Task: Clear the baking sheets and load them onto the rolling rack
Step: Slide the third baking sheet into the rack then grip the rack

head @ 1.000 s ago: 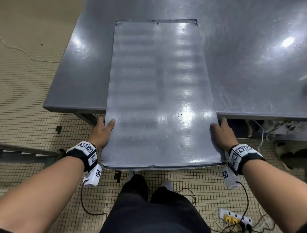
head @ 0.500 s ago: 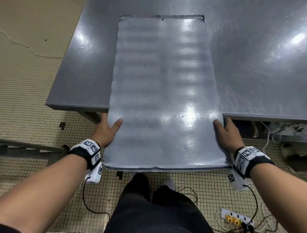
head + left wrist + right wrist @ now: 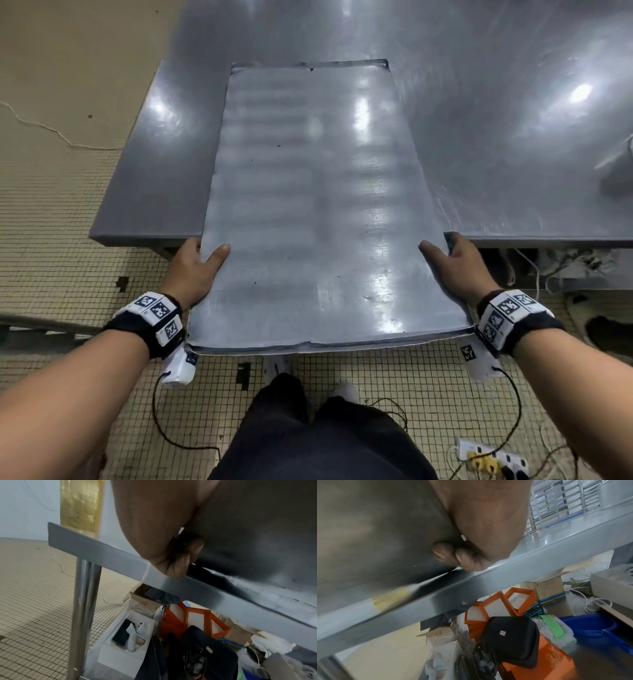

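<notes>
While the left hand (image 3: 191,270) and right hand (image 3: 460,269) each grip a long edge of the baking sheet (image 3: 308,205), thumbs lie on top and the fingers (image 3: 181,559) curl out of sight beneath it. Between the hands, the sheet's near end overhangs the steel table (image 3: 513,137); its far end rests there. Clutter under the table is blurred.
</notes>
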Tool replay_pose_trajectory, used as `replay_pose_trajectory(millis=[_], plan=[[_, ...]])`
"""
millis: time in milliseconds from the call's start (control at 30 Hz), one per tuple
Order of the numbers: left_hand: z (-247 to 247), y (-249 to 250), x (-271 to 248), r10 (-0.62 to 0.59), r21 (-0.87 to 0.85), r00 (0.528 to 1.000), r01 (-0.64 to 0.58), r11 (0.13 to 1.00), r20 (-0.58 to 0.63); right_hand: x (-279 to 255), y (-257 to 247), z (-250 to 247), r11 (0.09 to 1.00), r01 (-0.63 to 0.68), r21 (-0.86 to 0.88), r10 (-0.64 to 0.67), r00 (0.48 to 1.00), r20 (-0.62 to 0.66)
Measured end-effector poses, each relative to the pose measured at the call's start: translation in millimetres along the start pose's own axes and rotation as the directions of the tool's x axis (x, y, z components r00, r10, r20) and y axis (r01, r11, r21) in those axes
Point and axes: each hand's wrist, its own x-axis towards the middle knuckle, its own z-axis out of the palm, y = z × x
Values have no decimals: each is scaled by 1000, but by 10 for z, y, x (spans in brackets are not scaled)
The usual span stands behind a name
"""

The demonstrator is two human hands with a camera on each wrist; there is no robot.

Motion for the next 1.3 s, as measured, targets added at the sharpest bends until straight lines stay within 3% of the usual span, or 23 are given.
replay_pose_trajectory(millis=[233, 600, 1000, 1300], plan=[[-92, 292, -192, 52, -62, 996, -57, 996, -76, -221, -252, -142, 988, 77, 137, -82, 996, 32], [-269, 454, -309, 70, -62, 984, -81, 995, -162, -165, -488, -343, 973, 165, 160, -165, 986, -13], [-1069, 1018, 207, 231, -105, 913, -280, 954, -335, 288, -1754, -290, 910, 414, 3, -412, 907, -88], [-1853, 1527, 560, 310, -42, 828, -372, 927, -467, 585, -2618, -140, 845, 527, 93, -512, 846, -148]])
